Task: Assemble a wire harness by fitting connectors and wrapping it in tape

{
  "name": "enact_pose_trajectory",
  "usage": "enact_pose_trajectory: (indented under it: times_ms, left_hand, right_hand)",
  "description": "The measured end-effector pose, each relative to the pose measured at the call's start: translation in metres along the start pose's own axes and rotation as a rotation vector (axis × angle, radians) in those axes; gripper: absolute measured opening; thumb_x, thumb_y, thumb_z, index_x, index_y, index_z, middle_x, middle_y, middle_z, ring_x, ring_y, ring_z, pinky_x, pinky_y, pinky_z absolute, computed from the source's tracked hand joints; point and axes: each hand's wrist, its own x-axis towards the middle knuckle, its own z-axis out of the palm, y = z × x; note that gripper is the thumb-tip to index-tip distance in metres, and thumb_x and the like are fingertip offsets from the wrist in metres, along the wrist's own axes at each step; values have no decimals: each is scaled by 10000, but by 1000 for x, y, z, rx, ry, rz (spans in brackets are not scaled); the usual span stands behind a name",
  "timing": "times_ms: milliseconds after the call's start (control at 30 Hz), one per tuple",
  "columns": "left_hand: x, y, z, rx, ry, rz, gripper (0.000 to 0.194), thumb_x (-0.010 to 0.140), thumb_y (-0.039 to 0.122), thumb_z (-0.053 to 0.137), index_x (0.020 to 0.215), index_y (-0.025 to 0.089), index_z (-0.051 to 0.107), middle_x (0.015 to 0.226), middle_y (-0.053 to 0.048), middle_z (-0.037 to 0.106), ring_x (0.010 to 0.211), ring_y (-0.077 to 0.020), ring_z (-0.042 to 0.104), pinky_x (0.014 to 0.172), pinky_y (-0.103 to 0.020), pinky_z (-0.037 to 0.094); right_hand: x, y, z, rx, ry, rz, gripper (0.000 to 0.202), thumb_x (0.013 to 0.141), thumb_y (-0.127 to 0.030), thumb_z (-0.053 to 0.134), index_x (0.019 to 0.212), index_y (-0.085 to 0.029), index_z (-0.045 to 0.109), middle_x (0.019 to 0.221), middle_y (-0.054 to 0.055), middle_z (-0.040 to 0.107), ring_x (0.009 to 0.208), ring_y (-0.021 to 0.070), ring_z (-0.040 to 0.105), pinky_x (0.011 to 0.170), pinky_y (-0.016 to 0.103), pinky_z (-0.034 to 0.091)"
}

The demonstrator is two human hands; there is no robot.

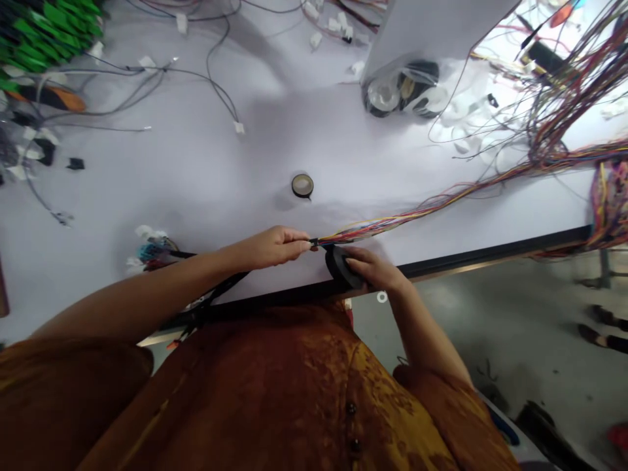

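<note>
My left hand (277, 247) pinches a bundle of thin coloured wires (373, 227) at the point where black tape wraps it. From there the loose wires run off to the right along the table. My right hand (370, 267) grips a large roll of black tape (338, 265) close beside the bundle, near the table's front edge. A strip from the roll reaches up to the wrapped spot. Behind my left forearm, a cluster of white and blue connectors (153, 248) lies on the table, partly hidden. A small, nearly used tape roll (303, 186) rests behind my hands.
Grey wires with white connectors (239, 127) spread over the back left, beside green pieces (53, 33). A clear bag of rolls (402, 91) stands at the back. Tangled wires (554, 131) fill the right. The dark table edge (490, 252) runs before me; another person's feet (593, 335) show beyond.
</note>
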Motion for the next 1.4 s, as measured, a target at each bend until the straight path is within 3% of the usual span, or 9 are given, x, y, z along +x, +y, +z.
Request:
enact_pose_trajectory:
  times_ms: [133, 267, 433, 567, 767, 933, 1133, 1300, 1400]
  left_hand:
    - [-2, -5, 12, 294, 183, 166, 397, 952, 397, 442, 1213, 176, 642, 891, -46, 675, 806, -156, 606, 722, -245, 479]
    - [-6, -5, 19, 461, 238, 214, 385, 966, 334, 416, 1282, 207, 594, 1066, -53, 706, 916, -175, 641, 874, -291, 474]
    - [0, 0, 5, 204, -17, 186, 279, 922, 283, 477, 1087, 143, 653, 978, -70, 699, 889, -151, 643, 833, -266, 506]
    - [17, 17, -7, -24, -254, 144, 280, 863, 311, 585, 1062, 140, 683, 1026, -111, 698, 878, -161, 647, 757, -251, 524]
    - [32, 40, 5, -299, -496, -73, 431, 911, 522, 521, 992, 136, 694, 552, 2, 485, 388, -63, 273, 366, -225, 234]
    - [28, 26, 8, -143, -173, -52, 435, 933, 540, 453, 874, 144, 622, 528, 61, 314, 401, -64, 225, 376, -208, 183]
    - [27, 12, 26, 564, 265, 137, 291, 934, 364, 468, 771, 161, 597, 632, -6, 511, 562, -117, 428, 561, -244, 325]
    - [22, 17, 31, 496, 170, 208, 274, 948, 350, 442, 994, 159, 633, 636, 18, 487, 562, -106, 421, 567, -233, 323]
    - [20, 17, 20, 166, 22, 156, 364, 962, 403, 417, 1163, 154, 592, 594, 57, 405, 487, -77, 351, 493, -202, 291]
  right_hand:
    - [-17, -15, 19, 502, -238, 162, 461, 778, -618, 655, 941, -189, 615, 555, -71, 539, 311, 36, 308, 285, 172, 231]
    - [-19, -53, 30, 692, -267, 83, 548, 831, -690, 533, 1004, -180, 633, 663, -28, 643, 312, 31, 318, 275, 173, 267]
    - [-19, -34, 14, 481, -195, -29, 589, 814, -708, 552, 1004, -159, 647, 748, 37, 707, 435, 91, 541, 393, 211, 453]
    - [-13, 6, 12, 290, 204, -143, 420, 741, -446, 777, 1041, -201, 616, 921, 31, 707, 774, 141, 678, 706, 271, 577]
    - [18, -12, 17, 39, 267, -559, 519, 798, -499, 708, 1253, -300, 559, 1338, 66, 562, 1284, 238, 514, 1079, 431, 442]
    - [-3, -7, 1, -340, 370, -502, 337, 821, -486, 694, 1007, -206, 672, 1285, 129, 577, 1252, 291, 505, 1072, 464, 409]
    - [-71, -19, -11, 83, 225, -230, 338, 904, -492, 594, 1097, -227, 673, 982, 46, 660, 808, 159, 637, 751, 314, 561]
    - [-51, -66, -4, 394, 218, -386, 445, 814, -430, 730, 1218, -271, 636, 1221, 55, 646, 992, 168, 671, 894, 355, 572]
    - [-37, -56, -5, 352, 204, -395, 391, 828, -435, 713, 1167, -247, 662, 1228, 70, 662, 1044, 188, 670, 968, 394, 544]
